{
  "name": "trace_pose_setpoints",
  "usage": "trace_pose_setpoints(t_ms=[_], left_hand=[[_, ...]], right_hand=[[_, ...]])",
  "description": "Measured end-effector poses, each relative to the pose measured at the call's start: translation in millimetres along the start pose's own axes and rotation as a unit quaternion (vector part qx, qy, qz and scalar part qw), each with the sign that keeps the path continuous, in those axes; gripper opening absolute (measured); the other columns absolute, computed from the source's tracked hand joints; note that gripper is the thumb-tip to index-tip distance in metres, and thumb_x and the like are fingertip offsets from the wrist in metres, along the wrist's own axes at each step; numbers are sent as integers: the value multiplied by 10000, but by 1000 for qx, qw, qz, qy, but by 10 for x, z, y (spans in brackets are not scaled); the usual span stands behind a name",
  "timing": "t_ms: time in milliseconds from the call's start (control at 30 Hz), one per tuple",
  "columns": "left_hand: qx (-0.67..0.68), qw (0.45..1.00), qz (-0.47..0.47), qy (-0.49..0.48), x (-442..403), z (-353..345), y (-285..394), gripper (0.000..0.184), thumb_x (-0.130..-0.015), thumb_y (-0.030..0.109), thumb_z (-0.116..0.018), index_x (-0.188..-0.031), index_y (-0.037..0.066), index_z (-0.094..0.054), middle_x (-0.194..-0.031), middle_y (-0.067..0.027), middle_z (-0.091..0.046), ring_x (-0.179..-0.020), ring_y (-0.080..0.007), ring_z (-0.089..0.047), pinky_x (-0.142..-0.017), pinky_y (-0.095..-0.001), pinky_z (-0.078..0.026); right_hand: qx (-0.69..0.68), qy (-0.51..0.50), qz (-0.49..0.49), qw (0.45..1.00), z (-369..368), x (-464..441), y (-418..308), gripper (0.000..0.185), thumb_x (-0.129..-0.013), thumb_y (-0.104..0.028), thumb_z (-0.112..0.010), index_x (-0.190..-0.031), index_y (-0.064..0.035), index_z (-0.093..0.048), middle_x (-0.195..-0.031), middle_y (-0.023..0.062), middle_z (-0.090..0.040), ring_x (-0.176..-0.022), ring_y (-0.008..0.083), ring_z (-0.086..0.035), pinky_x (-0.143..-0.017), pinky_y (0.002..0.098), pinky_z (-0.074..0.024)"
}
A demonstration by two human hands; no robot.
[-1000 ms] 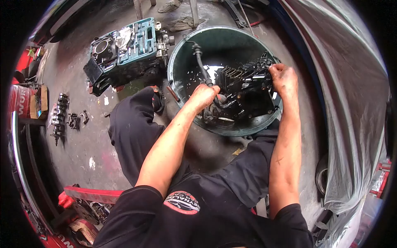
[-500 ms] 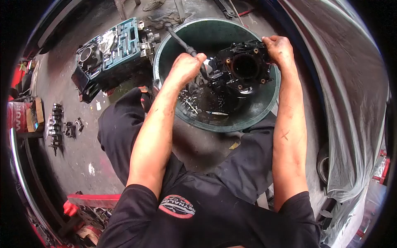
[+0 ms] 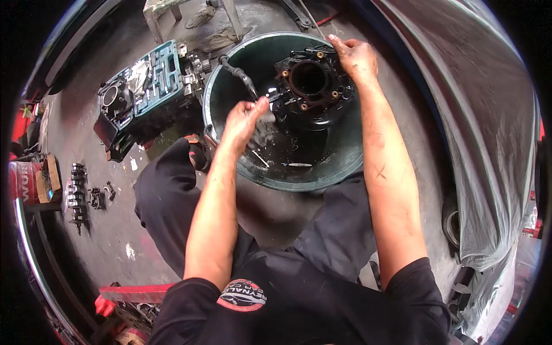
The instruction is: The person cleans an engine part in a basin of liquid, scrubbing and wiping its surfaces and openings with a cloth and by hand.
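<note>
One dark metal part [image 3: 315, 102], held inside the upper right of the green tub [image 3: 310, 185], presents a bolted face with a round opening. A second ago its long side, with a row of slots, was uppermost; it has since been turned, so that the round-opening face is now the exposed surface, a change that appears to bring a fresh side within reach. The right hand [image 3: 357, 58] pinches the part's upper right edge between thumb and fingers. The left hand [image 3: 244, 119] is curled around a hose-like tool [image 3: 246, 81], thumb extended, and lies to the left of the part; whether the two touch cannot be told. A grey shape [image 3: 263, 131] below this hand is blurred.

The tub contains, besides the part, dark liquid [image 3: 310, 146], in which lie a pale slim item [image 3: 298, 165] and a thin light strip [image 3: 260, 158]. To its left, an open teal tool case [image 3: 158, 104] holds rows of small tools; adjacent, a metal ring [image 3: 110, 95] rests among other pieces. Farther left, a cardboard box [image 3: 53, 172], contents unclear, stands near a crankshaft [image 3: 76, 195] lying on the floor.
</note>
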State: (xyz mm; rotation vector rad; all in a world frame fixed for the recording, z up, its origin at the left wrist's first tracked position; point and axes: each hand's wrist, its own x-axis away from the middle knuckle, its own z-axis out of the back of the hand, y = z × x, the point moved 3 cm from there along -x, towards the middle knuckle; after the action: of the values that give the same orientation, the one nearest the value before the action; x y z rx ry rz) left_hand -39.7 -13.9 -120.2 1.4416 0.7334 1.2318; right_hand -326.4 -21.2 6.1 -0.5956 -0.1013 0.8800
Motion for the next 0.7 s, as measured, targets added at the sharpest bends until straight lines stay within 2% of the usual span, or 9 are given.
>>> trace_pose_setpoints(t_ms=[67,133,167,233,333,400,467,533,700], left_hand=[[47,999,20,-1,-79,-80,-548,636,-738,472,-850,-1085,3,-600,-995,-98,-670,-982,-187,-587,-884,-339,-464],[22,999,45,-9,9,-188,-691,571,-677,341,-893,-1053,20,-607,-953,-95,-684,-918,-201,-616,-842,-331,-485],[-30,998,63,-9,-33,-236,-862,559,-668,311,-889,-1052,21,-605,-939,-112,-689,-897,-213,-631,-822,-339,-498],[-159,984,74,17,7,-274,-858,526,-651,248,-867,-1041,20,-597,-923,-169,-699,-881,-249,-669,-791,-372,-525],[-298,952,69,6,134,-367,-970,492,-716,297,-800,-1105,57,-616,-1018,-199,-702,-975,-326,-680,-871,-411,-526],[-296,952,77,-21,191,-418,-1100,479,-757,311,-748,-1155,77,-620,-1090,-204,-692,-1056,-358,-659,-931,-432,-515],[-324,939,85,-70,174,-496,-1125,448,-785,270,-705,-1174,68,-614,-1160,-199,-675,-1123,-361,-631,-982,-449,-494],[-318,939,87,-94,205,-491,-1050,445,-793,263,-702,-1179,63,-609,-1158,-201,-674,-1133,-358,-627,-984,-449,-492],[-308,943,90,-88,214,-482,-1037,449,-799,263,-701,-1188,59,-604,-1166,-200,-670,-1138,-358,-623,-984,-447,-491]], right_hand=[[0,-9,6,1000,-48,-27,-58,582,-811,-645,-665,-1064,-130,-761,-1043,164,-729,-1049,323,-681,-936,423,-506],[7,-31,14,999,-126,-101,-149,659,-808,-716,-620,-1089,-136,-756,-1089,161,-721,-1092,325,-664,-956,431,-493],[6,-19,13,1000,-136,-99,-208,552,-827,-607,-667,-1086,-128,-753,-1081,157,-723,-1072,330,-672,-942,435,-504],[21,-14,23,999,-241,-186,-283,547,-835,-604,-654,-1106,-139,-747,-1125,155,-711,-1106,329,-657,-962,437,-494],[53,-34,32,998,-366,-233,-510,584,-855,-629,-600,-1195,-167,-708,-1213,163,-679,-1178,330,-623,-998,452,-471],[61,-30,35,997,-476,-305,-534,613,-859,-649,-579,-1231,-175,-688,-1231,169,-670,-1192,338,-614,-999,464,-469],[73,-34,43,996,-550,-395,-566,631,-868,-668,-551,-1253,-183,-672,-1243,178,-662,-1208,341,-603,-1010,471,-458],[100,-58,47,992,-594,-500,-642,690,-849,-719,-536,-1271,-187,-660,-1264,139,-661,-1220,317,-599,-1015,441,-459],[156,-66,43,985,-757,-674,-918,621,-902,-656,-511,-1242,-162,-672,-1275,163,-649,-1233,324,-591,-1016,456,-459]])
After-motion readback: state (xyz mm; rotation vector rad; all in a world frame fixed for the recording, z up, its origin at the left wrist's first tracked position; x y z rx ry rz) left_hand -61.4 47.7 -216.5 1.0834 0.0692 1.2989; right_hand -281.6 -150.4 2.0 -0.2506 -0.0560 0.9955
